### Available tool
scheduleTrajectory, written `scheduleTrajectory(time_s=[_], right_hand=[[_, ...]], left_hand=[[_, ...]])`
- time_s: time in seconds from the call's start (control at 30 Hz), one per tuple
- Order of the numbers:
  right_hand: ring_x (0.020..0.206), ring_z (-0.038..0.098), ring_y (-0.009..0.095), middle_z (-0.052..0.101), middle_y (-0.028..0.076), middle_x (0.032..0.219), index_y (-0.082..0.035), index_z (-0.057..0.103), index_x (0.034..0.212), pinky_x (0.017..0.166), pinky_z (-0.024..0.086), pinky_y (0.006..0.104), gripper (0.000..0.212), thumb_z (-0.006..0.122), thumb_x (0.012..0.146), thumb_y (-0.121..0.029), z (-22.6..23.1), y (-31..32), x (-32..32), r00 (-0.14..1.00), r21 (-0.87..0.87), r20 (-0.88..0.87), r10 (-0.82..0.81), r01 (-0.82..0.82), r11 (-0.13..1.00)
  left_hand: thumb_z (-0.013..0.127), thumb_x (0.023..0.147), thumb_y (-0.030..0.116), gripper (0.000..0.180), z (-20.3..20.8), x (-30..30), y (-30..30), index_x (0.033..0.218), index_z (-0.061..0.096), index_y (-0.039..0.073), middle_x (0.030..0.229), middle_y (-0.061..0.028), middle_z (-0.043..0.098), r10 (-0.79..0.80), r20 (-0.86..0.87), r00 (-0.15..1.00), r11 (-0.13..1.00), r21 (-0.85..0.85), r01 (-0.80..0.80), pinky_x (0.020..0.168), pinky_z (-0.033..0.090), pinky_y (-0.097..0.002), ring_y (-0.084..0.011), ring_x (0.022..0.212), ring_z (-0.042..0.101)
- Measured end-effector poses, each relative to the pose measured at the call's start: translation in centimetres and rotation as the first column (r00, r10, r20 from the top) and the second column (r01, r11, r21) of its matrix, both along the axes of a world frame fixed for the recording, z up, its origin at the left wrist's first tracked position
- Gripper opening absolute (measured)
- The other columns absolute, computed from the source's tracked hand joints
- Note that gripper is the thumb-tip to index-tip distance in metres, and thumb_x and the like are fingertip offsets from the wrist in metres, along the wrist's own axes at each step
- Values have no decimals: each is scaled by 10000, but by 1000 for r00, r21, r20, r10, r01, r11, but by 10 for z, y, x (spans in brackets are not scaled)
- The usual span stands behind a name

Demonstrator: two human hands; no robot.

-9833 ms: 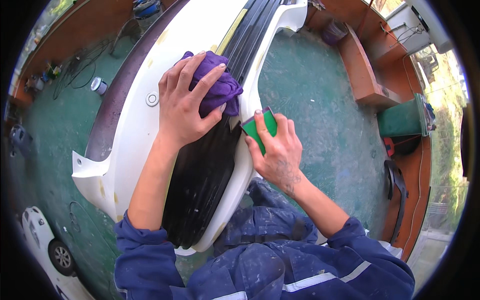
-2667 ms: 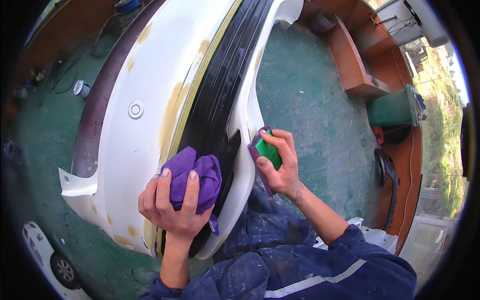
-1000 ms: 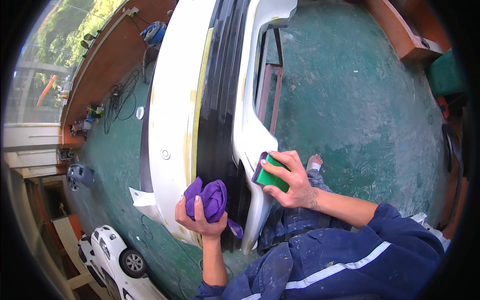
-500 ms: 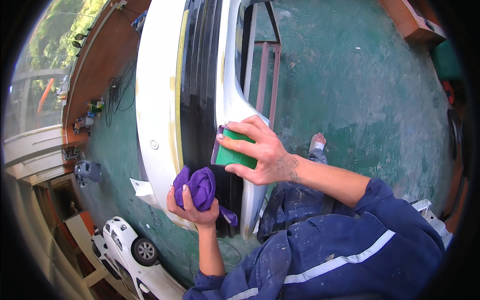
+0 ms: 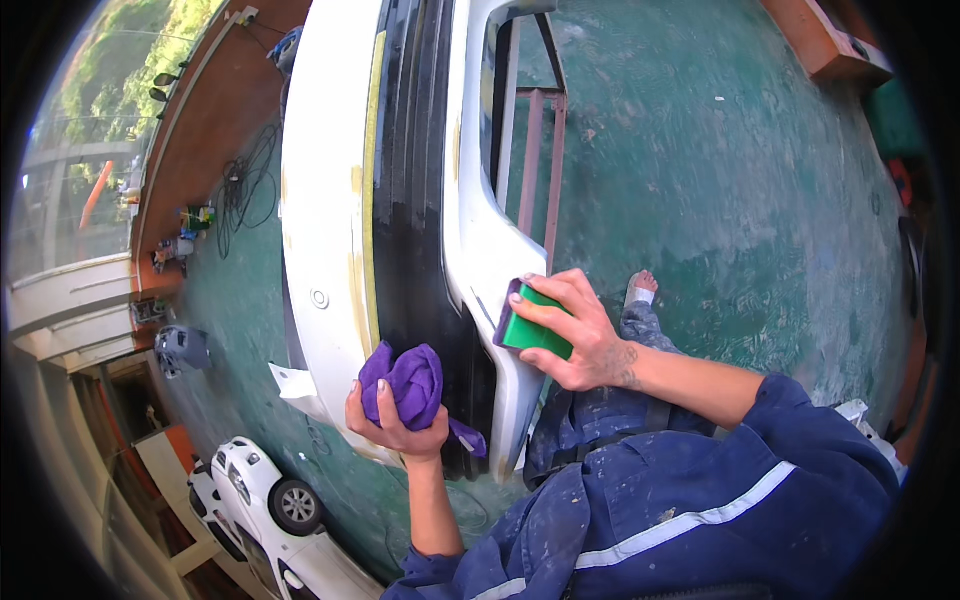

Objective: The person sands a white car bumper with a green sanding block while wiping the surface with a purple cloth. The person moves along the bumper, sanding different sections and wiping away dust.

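A white car bumper point(image 5: 325, 200) with a black middle section point(image 5: 415, 250) stretches away in front of me. Yellow tape point(image 5: 373, 220) runs along the left border of the black part. My right hand point(image 5: 590, 345) grips a green sanding block point(image 5: 545, 328), whose purple abrasive face is against or very near the bumper's white right-hand edge; exact contact is hard to tell. Bunched in my left hand point(image 5: 405, 435) is a purple cloth point(image 5: 408, 385), held over the near end of the bumper, with one corner hanging onto the black section.
A reddish metal stand point(image 5: 535, 160) shows beside the bumper. On the green floor point(image 5: 720, 200) lie coiled cables point(image 5: 240, 185) at left. A white car point(image 5: 270, 510) is parked at lower left, with a grey part point(image 5: 182, 350) beyond it. A ledge point(image 5: 825, 50) stands at upper right.
My right hand has carried the sanding block rightward and slightly nearer, from the black section's border to the white edge. My left hand keeps the cloth over nearly the same spot.
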State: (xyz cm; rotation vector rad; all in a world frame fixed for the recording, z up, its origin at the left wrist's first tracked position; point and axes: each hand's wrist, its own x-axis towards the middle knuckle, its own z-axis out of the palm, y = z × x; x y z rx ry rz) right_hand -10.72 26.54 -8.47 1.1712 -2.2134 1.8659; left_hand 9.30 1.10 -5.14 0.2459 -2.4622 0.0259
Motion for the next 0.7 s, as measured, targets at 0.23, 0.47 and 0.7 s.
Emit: scheduleTrajectory(time_s=[0.23, 0.47, 0.7], right_hand=[[1136, 584, 429, 618, 235, 1410, -30, 715, 1384, 996, 533, 512, 576, 867, 854, -198, 12, -36, -27, 987, 45, -64, -144, 147, 988], [1125, 604, 427, 617, 213, 1427, -72, 726, 1382, 966, 571, 509, 596, 888, 823, -204, 3, -18, -23, 988, 81, -124, -91, 102, 991], [1128, 589, 423, 614, 213, 1429, -63, 718, 1387, 1002, 545, 512, 572, 879, 855, -198, 8, -8, 3, 993, 117, -19, -115, 116, 986]], left_hand=[[722, 938, 590, 749, -1, -8, 0, 1500, 625, 105, 1481, -291, 545, 8, -10, 1000, 1000, -23, -8, 1109, 458, -650, -483, 1334, 541], [743, 879, 433, 707, 0, -8, 5, 1499, 627, 112, 1505, -295, 533, 29, 8, 1000, 999, -26, -29, 1128, 446, -654, -491, 1347, 536], [761, 883, 482, 753, 0, 3, 2, 1518, 610, 106, 1517, -301, 519, 9, 8, 1000, 1000, 3, -9, 1127, 450, -659, -500, 1355, 530]])
